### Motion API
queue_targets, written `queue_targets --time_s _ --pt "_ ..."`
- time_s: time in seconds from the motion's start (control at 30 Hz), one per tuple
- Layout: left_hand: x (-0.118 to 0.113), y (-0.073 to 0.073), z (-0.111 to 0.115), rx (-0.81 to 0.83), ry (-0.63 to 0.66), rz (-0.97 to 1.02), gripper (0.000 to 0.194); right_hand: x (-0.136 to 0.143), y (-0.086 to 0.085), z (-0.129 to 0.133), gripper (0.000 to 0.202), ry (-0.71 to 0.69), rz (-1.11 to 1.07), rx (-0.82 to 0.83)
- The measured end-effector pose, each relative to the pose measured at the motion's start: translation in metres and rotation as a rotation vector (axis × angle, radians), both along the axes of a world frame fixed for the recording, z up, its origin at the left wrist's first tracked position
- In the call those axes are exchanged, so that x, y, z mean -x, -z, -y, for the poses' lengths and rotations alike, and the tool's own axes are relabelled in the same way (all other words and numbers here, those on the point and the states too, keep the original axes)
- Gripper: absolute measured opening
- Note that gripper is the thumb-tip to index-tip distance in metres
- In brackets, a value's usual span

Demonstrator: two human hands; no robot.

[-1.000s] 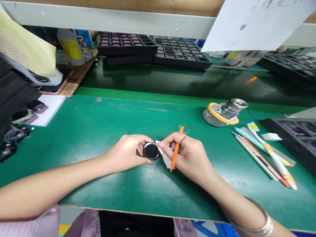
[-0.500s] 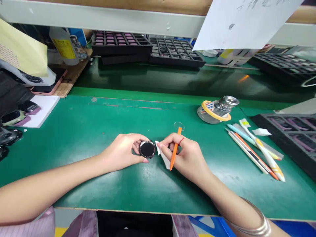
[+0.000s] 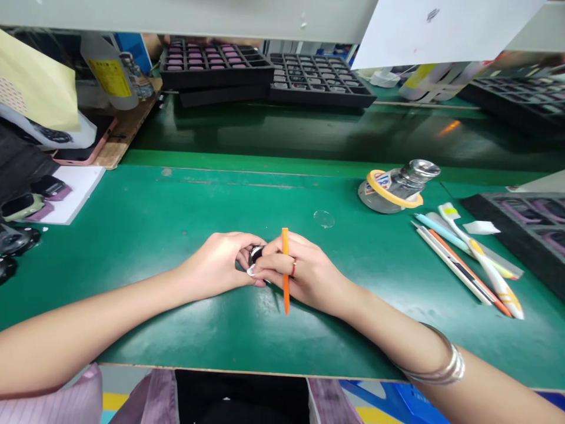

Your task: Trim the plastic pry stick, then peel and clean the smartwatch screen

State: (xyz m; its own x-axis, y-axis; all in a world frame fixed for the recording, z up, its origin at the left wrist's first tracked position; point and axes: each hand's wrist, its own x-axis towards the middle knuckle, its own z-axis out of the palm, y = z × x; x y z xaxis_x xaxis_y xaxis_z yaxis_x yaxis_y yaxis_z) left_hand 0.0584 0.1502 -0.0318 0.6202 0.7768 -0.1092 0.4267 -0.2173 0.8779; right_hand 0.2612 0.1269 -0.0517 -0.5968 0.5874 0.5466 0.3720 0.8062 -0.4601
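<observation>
My left hand [image 3: 225, 259] is closed on a round black watch face [image 3: 256, 254], gripping it by its edge over the green table. Most of the watch is covered by the fingers of my right hand [image 3: 300, 265], which meets it from the right. Pinched in the right fingertips is a small white cloth [image 3: 251, 271], pressed to the watch. An orange plastic stick [image 3: 285, 294], pointed at its lower end, is also held among the right fingers and points toward me.
A glass bottle [image 3: 388, 191] with a yellow band stands at right. Pens and a toothbrush [image 3: 485, 259] lie beside a dark foam tray [image 3: 529, 229]. Watches [image 3: 30, 200] sit at far left. Compartment trays [image 3: 216, 73] stand at the back. A small clear disc [image 3: 324, 219] lies beyond my right hand.
My right hand has moved left, bringing the white cloth from beside the watch onto it. The orange stick has gone along. My left hand keeps its hold; the view has tilted slightly.
</observation>
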Motion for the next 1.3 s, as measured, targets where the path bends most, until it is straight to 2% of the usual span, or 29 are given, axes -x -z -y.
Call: queue_targets --time_s 0.17,0.2,0.3,0.37,0.5,0.57,0.7,0.8,0.9,0.97,1.07,1.2,1.3 --pt "-0.001 -0.002 0.003 0.042 -0.037 -0.012 0.044 -0.035 -0.001 0.001 0.008 -0.025 0.062 -0.029" --pt "-0.001 -0.002 0.003 0.047 -0.047 -0.018 0.046 -0.042 -0.002 0.000 0.009 0.019 0.048 -0.046" --pt "-0.002 -0.003 0.004 0.041 -0.055 -0.029 0.048 -0.053 -0.008 -0.002 0.012 0.267 -0.103 -0.066" --pt "-0.002 -0.003 0.004 0.028 -0.052 -0.032 0.048 -0.050 -0.011 -0.001 0.013 0.337 -0.180 -0.035" --pt "-0.002 -0.001 0.003 0.005 -0.052 -0.011 0.045 -0.031 -0.007 0.004 0.005 0.093 -0.078 0.056" --pt "-0.002 -0.001 0.002 0.003 -0.056 -0.014 0.046 -0.024 -0.002 0.004 0.002 0.078 -0.042 0.044" --pt "-0.002 -0.003 0.004 0.000 -0.070 -0.070 0.048 -0.028 -0.004 0.000 0.005 0.289 -0.106 0.022" --pt "-0.002 -0.005 0.006 -0.001 -0.069 -0.086 0.047 -0.052 -0.016 -0.004 0.004 0.503 -0.127 -0.005" --pt "-0.002 -0.007 0.008 0.005 -0.066 -0.087 0.044 -0.090 -0.022 -0.009 0.010 0.843 0.032 -0.162" --pt "-0.002 -0.007 0.008 0.006 -0.064 -0.086 0.042 -0.112 -0.019 -0.014 0.021 0.964 0.199 -0.265" --pt "-0.001 -0.006 0.008 0.005 -0.055 -0.075 0.042 -0.118 -0.008 -0.019 0.029 0.903 0.280 -0.271" --pt "0.000 -0.002 0.007 -0.004 -0.044 -0.055 0.045 -0.092 0.004 -0.022 0.026 0.734 0.336 -0.141" --pt "0.000 -0.001 0.007 0.000 -0.043 -0.038 0.046 -0.080 0.007 -0.026 0.025 0.703 0.318 -0.085"
